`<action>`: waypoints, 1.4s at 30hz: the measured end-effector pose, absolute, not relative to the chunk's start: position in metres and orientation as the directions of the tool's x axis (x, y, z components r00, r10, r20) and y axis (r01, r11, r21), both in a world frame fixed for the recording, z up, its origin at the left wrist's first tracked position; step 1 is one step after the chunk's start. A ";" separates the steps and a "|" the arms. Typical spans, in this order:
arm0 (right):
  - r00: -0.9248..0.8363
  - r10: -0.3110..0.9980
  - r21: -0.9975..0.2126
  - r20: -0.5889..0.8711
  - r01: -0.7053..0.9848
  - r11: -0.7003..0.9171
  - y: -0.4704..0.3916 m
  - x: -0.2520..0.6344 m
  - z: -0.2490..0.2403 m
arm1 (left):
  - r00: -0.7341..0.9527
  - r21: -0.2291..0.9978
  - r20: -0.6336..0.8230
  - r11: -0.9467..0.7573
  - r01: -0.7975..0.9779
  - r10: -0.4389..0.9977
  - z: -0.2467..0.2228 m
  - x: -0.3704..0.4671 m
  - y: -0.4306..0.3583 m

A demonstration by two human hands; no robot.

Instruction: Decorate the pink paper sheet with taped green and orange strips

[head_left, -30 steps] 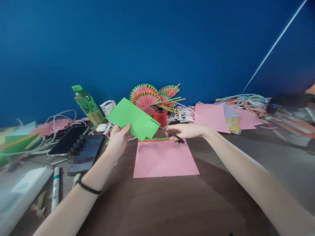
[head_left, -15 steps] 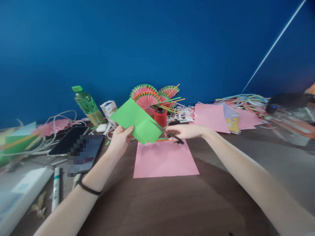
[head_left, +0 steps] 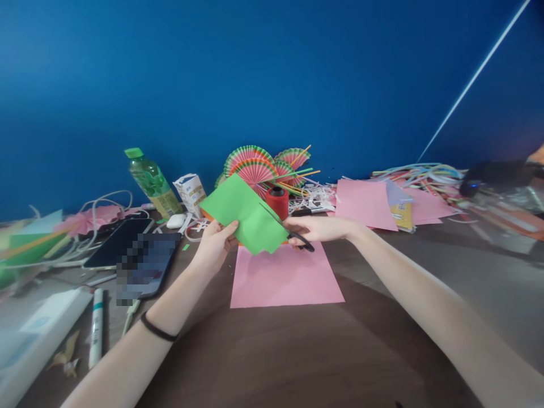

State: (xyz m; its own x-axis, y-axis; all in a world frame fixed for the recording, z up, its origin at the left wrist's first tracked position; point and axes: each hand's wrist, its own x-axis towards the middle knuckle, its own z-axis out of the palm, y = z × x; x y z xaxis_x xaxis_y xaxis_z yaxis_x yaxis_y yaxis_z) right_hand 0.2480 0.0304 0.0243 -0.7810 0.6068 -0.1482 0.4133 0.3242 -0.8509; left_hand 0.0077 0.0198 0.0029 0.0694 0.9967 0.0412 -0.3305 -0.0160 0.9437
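- Since a second ago your left hand (head_left: 215, 245) has carried the green rectangular paper sheet (head_left: 247, 218) rightward and lower, so its right edge now meets the scissor blades.
- Your left hand is pinched on the sheet's lower-left edge, thumb on the near face, holding it tilted above the table.
- Your right hand (head_left: 317, 228) is closed around the handles of the black-handled metal scissors (head_left: 289, 228); the blades sit slightly parted, and the paper's right edge lies against them.
- So the green sheet hangs between your two hands, left hand at one side, scissors at the other.
- Directly beneath lies a flat pink square paper sheet (head_left: 285, 276) on the brown wooden table (head_left: 297, 351).
- Just behind the green sheet stands a red thread spool (head_left: 277, 201).
- Left of your left forearm lies a dark flat tablet (head_left: 147, 263).
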 end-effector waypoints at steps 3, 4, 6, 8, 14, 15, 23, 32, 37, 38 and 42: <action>-0.780 0.609 -0.847 -0.143 0.415 0.332 0.031 0.248 0.023 | 0.077 0.944 0.038 -0.011 -0.330 0.996 0.003 0.009 0.019; -0.780 0.610 -0.847 -0.143 0.415 0.332 0.032 0.248 0.023 | 0.081 0.944 0.041 -0.012 -0.331 0.996 0.003 0.009 0.019; -0.777 0.613 -0.847 -0.145 0.418 0.329 0.032 0.248 0.023 | 0.079 0.942 0.045 -0.016 -0.336 0.996 0.002 0.009 0.019; -0.773 0.618 -0.853 -0.142 0.413 0.320 0.031 0.248 0.023 | 0.066 0.939 0.046 -0.021 -0.344 0.997 0.001 0.009 0.020; -0.771 0.625 -0.873 -0.127 0.385 0.298 0.029 0.246 0.024 | 0.039 0.936 0.032 -0.016 -0.352 0.999 0.001 0.009 0.020; -0.770 0.626 -0.875 -0.127 0.385 0.295 0.029 0.246 0.024 | 0.039 0.936 0.030 -0.015 -0.351 0.999 0.001 0.009 0.020; -0.767 0.629 -0.891 -0.129 0.368 0.266 0.030 0.245 0.022 | 0.054 0.933 0.027 -0.006 -0.359 0.998 0.003 0.012 0.019; -0.765 0.631 -0.883 -0.129 0.378 0.278 0.033 0.246 0.019 | 0.048 0.930 0.008 0.010 -0.367 0.999 0.004 0.012 0.018; -0.771 0.625 -0.879 -0.123 0.377 0.292 0.032 0.247 0.019 | 0.045 0.932 -0.006 0.022 -0.361 0.999 0.004 0.012 0.018; -0.768 0.629 -0.879 -0.119 0.376 0.294 0.031 0.246 0.020 | 0.044 0.932 -0.007 0.022 -0.361 0.999 0.004 0.011 0.018; -0.767 0.626 -0.885 -0.144 0.383 0.266 0.028 0.245 0.026 | 0.038 0.932 -0.009 0.022 -0.361 0.999 0.003 0.011 0.019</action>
State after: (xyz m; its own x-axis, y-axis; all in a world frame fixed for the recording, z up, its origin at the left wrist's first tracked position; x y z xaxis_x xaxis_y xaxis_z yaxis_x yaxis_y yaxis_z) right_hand 0.2452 0.0283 0.0257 -0.7668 0.6255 -0.1438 0.3827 0.2657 -0.8848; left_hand 0.0105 0.0193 0.0034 0.0376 0.9993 -0.0088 -0.3611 0.0218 0.9323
